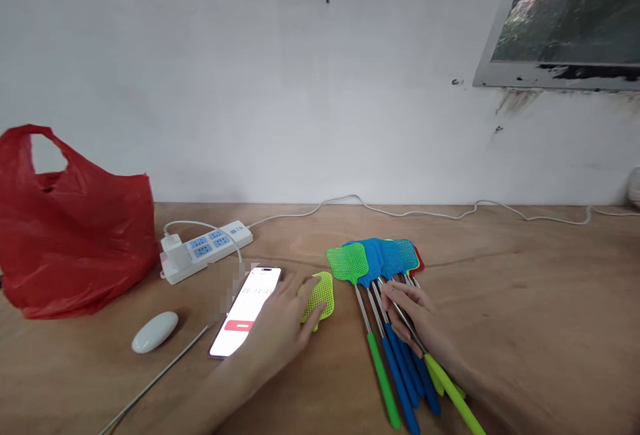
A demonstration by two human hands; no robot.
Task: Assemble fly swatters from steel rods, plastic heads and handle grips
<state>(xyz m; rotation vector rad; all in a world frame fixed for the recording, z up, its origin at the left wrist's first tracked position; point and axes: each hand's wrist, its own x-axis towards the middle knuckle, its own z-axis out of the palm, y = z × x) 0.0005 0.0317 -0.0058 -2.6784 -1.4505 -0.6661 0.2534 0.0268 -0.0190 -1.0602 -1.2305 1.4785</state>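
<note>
Right grip (414, 318): thumb and fingers pinching the rod (414, 333) of a lime handle (455, 395), above the near end of the swatters (393, 258).
Left grip (286, 315): fingers spread over a lime head (321, 296) (whether they press on it, I cannot tell).
Lime head: on the worktop (530, 328), between phone (253, 315) and swatters; a rounded square, pierced all over, a short stub at its near edge.
Swatters: heaped right of centre, overlapping, mesh heads away from the person, handles towards; silvery rods, smooth coloured sleeves.
Colours: bright green outermost left, several blues in the middle, a sliver of red at the right.
Worktop: brown wood, faintly grained, with a dark line running sideways and a dull sheen, reaching back to the wall (250, 88).
Phone: screen lit, a timer with a red button, partly behind the left hand.
Left side: white oval (155, 332) beside a grey cable (160, 371); farther back, a white power strip (207, 248) with blue sockets and a charger (173, 245).
Far left: red plastic bag (75, 241), handles up.
Cord (400, 213): white, wavering along the wall's foot.
Wall: whitish, marked with dark specks and smudges.
Upper right: pale frame (555, 76) around a dark greenish pane (575, 11).
</note>
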